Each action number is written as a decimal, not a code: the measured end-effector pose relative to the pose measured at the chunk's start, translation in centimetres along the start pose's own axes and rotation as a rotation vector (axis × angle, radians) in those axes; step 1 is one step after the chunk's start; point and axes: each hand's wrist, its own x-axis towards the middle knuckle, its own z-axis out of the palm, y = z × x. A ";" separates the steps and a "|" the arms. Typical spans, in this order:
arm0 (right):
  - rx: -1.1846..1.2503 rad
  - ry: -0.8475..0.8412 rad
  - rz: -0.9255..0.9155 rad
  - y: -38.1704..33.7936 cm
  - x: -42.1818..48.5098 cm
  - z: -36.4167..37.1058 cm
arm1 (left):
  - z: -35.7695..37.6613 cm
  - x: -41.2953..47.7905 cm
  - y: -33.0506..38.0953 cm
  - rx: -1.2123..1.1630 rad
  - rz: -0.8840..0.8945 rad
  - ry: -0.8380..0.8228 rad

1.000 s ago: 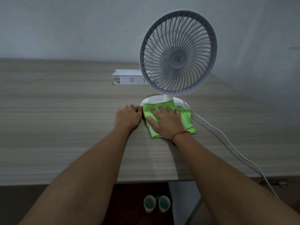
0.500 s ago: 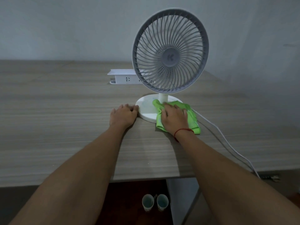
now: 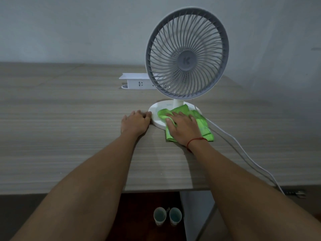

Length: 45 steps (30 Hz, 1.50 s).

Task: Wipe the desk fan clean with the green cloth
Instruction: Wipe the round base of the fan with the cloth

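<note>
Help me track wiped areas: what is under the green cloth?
The green cloth lies over the front right of the fan base and the desk beside it. Those covered patches are hidden.

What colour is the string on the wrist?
Red; the string circles the right wrist, seen best in the head view.

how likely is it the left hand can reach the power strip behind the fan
Probably yes: the left hand lies open beside the fan base, holding nothing, and only bare desk shows between it and the power strip.

Room to pass over desk (image 3: 60, 136) left of fan (image 3: 187, 70); power strip (image 3: 135, 82) close behind, cord (image 3: 243, 154) trailing right, grille (image 3: 165, 40) overhanging base (image 3: 156, 109).
</note>
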 end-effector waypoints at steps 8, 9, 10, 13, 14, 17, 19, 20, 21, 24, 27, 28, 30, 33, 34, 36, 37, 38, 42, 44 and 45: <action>-0.039 0.110 0.165 2.2 0.0 -0.4 | 0.1 -0.1 0.0 -0.004 -0.008 0.004; -0.045 0.102 0.156 2.1 0.0 -0.5 | 0.0 -0.3 0.1 -0.006 -0.002 0.007; -0.051 0.096 0.145 1.8 -0.1 -0.5 | -0.1 -0.4 0.2 -0.010 0.000 0.007; -0.071 0.101 0.101 1.1 -0.5 -0.6 | -0.6 -0.9 0.5 -0.039 -0.011 0.005; -0.069 0.106 0.092 0.7 -0.7 -0.6 | -0.7 -1.0 0.5 -0.047 -0.010 0.007; -0.053 0.108 0.076 -0.5 -1.1 -0.3 | -1.0 -1.6 0.6 -0.067 -0.005 0.012; -0.043 0.104 0.055 -1.2 -1.6 -0.2 | -1.0 -2.1 0.5 -0.073 -0.005 0.013; -0.036 0.100 0.043 -1.5 -1.8 -0.2 | -0.9 -2.3 0.4 -0.080 -0.007 0.018; -0.027 0.094 0.033 -1.7 -2.1 -0.2 | -0.9 -2.6 0.4 -0.089 -0.009 0.024; 0.013 0.073 0.012 -1.8 -2.4 -0.4 | -0.7 -3.7 0.3 -0.062 0.011 0.041; 0.026 0.051 0.000 -0.9 -2.3 -0.6 | -0.9 -4.2 0.6 -0.027 0.024 0.044; 0.024 0.055 0.012 -0.3 -2.1 -0.7 | -1.0 -4.2 0.7 -0.029 0.022 0.041; 0.021 0.084 0.079 1.1 -1.6 -0.9 | -1.0 -4.0 0.6 -0.043 0.020 0.029; 0.056 0.101 0.213 2.6 -0.8 -1.2 | -0.9 -3.9 0.3 -0.066 0.023 0.032; 0.059 0.104 0.229 2.7 -0.6 -1.2 | -0.9 -3.9 0.2 -0.073 0.024 0.039; 0.052 0.117 0.214 2.7 -0.5 -1.1 | -1.0 -4.1 0.3 -0.088 0.023 0.047; 0.049 0.129 0.198 2.5 -0.7 -1.2 | -1.1 -4.1 0.3 -0.095 0.018 0.046; 0.041 0.147 0.173 2.2 -0.8 -1.2 | -1.2 -4.1 0.3 -0.102 0.016 0.044; 0.011 0.123 0.039 0.7 -1.5 -1.1 | -1.4 -4.3 -0.1 -0.144 0.025 0.036; 0.033 0.085 0.010 -0.2 -1.7 -0.9 | -1.4 -4.6 -0.5 -0.172 0.032 0.042; 0.050 0.082 0.007 -0.5 -1.7 -0.9 | -1.4 -4.8 -0.7 -0.190 0.035 0.044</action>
